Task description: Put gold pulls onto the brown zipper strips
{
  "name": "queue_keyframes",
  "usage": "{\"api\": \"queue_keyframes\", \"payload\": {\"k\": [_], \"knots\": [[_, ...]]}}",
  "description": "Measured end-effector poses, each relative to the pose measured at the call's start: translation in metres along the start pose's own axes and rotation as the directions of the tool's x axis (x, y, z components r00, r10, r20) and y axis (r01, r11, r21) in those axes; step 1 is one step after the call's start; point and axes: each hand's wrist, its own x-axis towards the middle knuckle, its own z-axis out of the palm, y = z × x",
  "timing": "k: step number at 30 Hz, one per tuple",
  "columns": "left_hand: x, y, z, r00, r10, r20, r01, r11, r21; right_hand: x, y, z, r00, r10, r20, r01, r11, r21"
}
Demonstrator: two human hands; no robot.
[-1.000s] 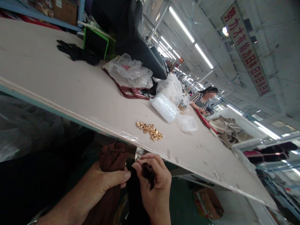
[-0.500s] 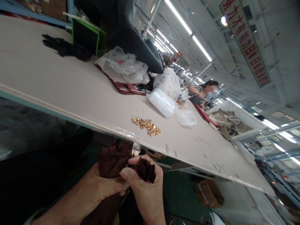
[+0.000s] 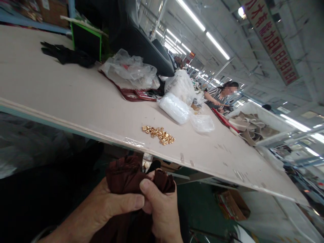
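Long factory table [image 3: 76, 101] filled the upper frame; bottom centre, left hand [image 3: 111, 206] and right hand [image 3: 159, 209] both clenched the bunched brown fabric [image 3: 126, 175]. Tight, even pinching seemed best.

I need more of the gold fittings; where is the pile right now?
In the head view, the gold metal fittings lie on the table near its front edge, just beyond both hands, with the clear plastic bags behind them to the right.

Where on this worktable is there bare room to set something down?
Bare patches on the table: the wide stretch between the black gloves and the gold fittings, and past the fittings toward the right end. Crowded around the plastic bags and white packet.
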Motion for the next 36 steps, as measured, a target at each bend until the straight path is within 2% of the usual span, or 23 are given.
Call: {"api": "queue_keyframes", "payload": {"k": [3,6,8,11,13,14,15,17,18,19,20,21,23,25,27,30,32,36], "knots": [[-0.003,0.004,-0.001,0.996,-0.029,-0.084,0.024,0.997,-0.069,0.001,0.004,-0.008,0.999,0.035,-0.028,-0.034,0.997,0.063],[-0.002,0.008,-0.006,0.974,-0.008,-0.225,-0.001,0.999,-0.041,0.001,0.007,-0.013,0.999,0.027,-0.029,-0.027,1.0,0.0],[0.0,0.008,-0.009,0.967,0.05,-0.249,-0.052,0.999,-0.001,0.0,0.008,-0.013,1.0,0.012,-0.024,-0.013,0.997,-0.076],[0.004,0.006,-0.013,0.965,0.116,-0.234,-0.111,0.993,0.038,-0.003,0.008,-0.012,0.996,-0.085,0.016,0.087,0.972,-0.22],[0.005,0.005,-0.014,0.96,0.123,-0.251,-0.119,0.992,0.03,-0.005,0.007,-0.012,0.968,-0.237,0.078,0.249,0.904,-0.348],[0.005,0.005,-0.013,0.957,0.111,-0.268,-0.113,0.994,0.008,-0.006,0.007,-0.012,0.929,-0.341,0.142,0.369,0.831,-0.416],[0.006,0.005,-0.013,0.955,0.087,-0.284,-0.096,0.995,-0.02,-0.007,0.007,-0.012,0.865,-0.449,0.226,0.5,0.728,-0.469],[0.006,0.007,-0.011,0.949,0.027,-0.315,-0.052,0.996,-0.072,-0.009,0.008,-0.013,0.696,-0.598,0.397,0.71,0.494,-0.502],[0.005,0.008,-0.01,0.945,0.002,-0.327,-0.034,0.995,-0.09,-0.009,0.01,-0.014,0.636,-0.632,0.442,0.761,0.419,-0.495],[0.005,0.009,-0.009,0.943,-0.016,-0.334,-0.018,0.995,-0.099,-0.009,0.012,-0.014,0.612,-0.653,0.446,0.777,0.395,-0.49],[0.004,0.009,-0.008,0.943,-0.032,-0.332,-0.002,0.995,-0.102,-0.008,0.014,-0.014,0.625,-0.667,0.406,0.764,0.416,-0.492],[0.004,0.009,-0.007,0.945,-0.051,-0.323,0.017,0.994,-0.106,-0.008,0.016,-0.014,0.661,-0.67,0.339,0.731,0.471,-0.495],[0.003,0.008,-0.005,0.95,-0.093,-0.298,0.062,0.992,-0.113,-0.008,0.018,-0.012,0.761,-0.617,0.2,0.628,0.624,-0.466],[0.002,0.006,-0.004,0.947,-0.095,-0.308,0.065,0.992,-0.109,-0.008,0.017,-0.009,0.867,-0.485,0.116,0.487,0.771,-0.41],[0.003,0.006,-0.004,0.934,-0.057,-0.352,0.02,0.994,-0.11,-0.007,0.016,-0.006,0.934,-0.35,0.075,0.352,0.863,-0.362],[0.005,0.009,-0.004,0.932,-0.039,-0.36,-0.019,0.988,-0.156,-0.007,0.016,-0.003,0.978,-0.21,-0.005,0.205,0.958,-0.201],[0.007,0.012,-0.003,0.951,-0.064,-0.301,0.009,0.984,-0.18,-0.005,0.016,-0.003,0.996,-0.084,-0.007,0.084,0.996,-0.018],[0.008,0.019,-0.001,0.981,-0.097,-0.167,0.074,0.987,-0.14,-0.002,0.012,-0.001,0.993,0.115,0.037,-0.121,0.97,0.213]]}}
